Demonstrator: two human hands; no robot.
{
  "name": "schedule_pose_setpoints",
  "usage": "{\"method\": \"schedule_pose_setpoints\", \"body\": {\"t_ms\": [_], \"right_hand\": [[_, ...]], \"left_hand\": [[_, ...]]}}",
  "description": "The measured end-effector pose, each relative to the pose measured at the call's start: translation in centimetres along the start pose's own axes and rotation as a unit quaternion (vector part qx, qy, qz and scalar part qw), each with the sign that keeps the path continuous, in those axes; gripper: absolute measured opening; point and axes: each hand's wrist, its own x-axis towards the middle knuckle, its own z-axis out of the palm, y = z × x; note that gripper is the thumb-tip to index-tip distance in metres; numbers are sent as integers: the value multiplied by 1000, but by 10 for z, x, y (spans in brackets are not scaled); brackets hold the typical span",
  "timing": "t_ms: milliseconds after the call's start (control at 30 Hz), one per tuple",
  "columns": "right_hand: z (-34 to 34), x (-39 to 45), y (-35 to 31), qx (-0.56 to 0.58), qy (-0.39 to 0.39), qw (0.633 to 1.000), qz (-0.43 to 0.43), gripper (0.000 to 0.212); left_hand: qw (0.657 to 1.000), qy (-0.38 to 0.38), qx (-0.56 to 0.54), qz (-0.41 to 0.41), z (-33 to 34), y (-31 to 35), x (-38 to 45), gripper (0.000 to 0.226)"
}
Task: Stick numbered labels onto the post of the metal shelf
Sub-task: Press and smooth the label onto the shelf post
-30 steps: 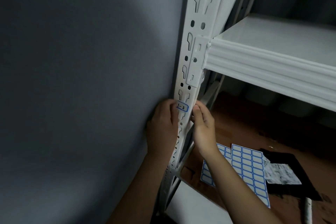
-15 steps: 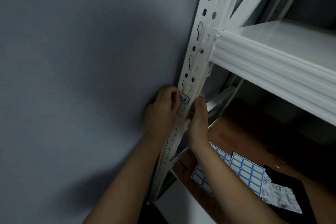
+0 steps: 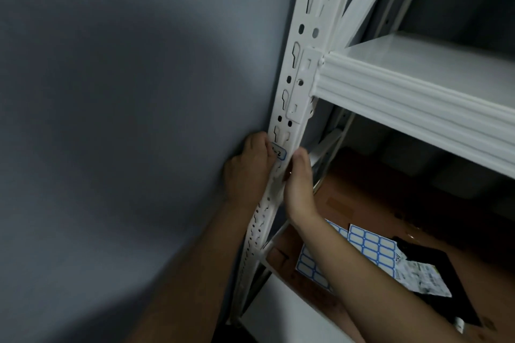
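1. The wall (image 3: 111,120) is grey and fills the whole left side, running right up to the shelf's post.
2. The metal shelf (image 3: 418,97) is white, with a ribbed front beam hooked into the post and a flat deck above it.
3. The post (image 3: 299,64) is a white upright punched with keyhole slots and round holes, standing just beside the wall.
4. The sheets of labels (image 3: 370,248) lie on the brown floor below the shelf, near a black item and a printed paper; they hold blue-edged blank labels in rows.
5. The left hand (image 3: 248,167) wraps the wall side of the post, fingers curled round its edge, the thumb resting at the label's left end.
6. The right hand (image 3: 299,175) grips the post's other edge, fingers curled round it, the thumb just beside the label's right end.
7. The label (image 3: 278,153) is blue-edged with handwritten figures, partly hidden by the left thumb, and lies across the post's face just below the beam bracket.
8. Judging by this, the step in hand is pressing the label flat. Whether its corners are fully down I cannot tell.
9. The next move likely calls for rubbing both ends firm, then reaching down to the sheets to peel another label.
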Motion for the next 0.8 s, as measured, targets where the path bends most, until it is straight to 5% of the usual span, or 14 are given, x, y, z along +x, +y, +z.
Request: {"method": "schedule_pose_setpoints", "body": {"t_ms": [800], "right_hand": [[5, -3, -32, -30, 26, 999, 12, 30]], "left_hand": [[991, -119, 42, -44, -17, 10, 13, 26]]}}
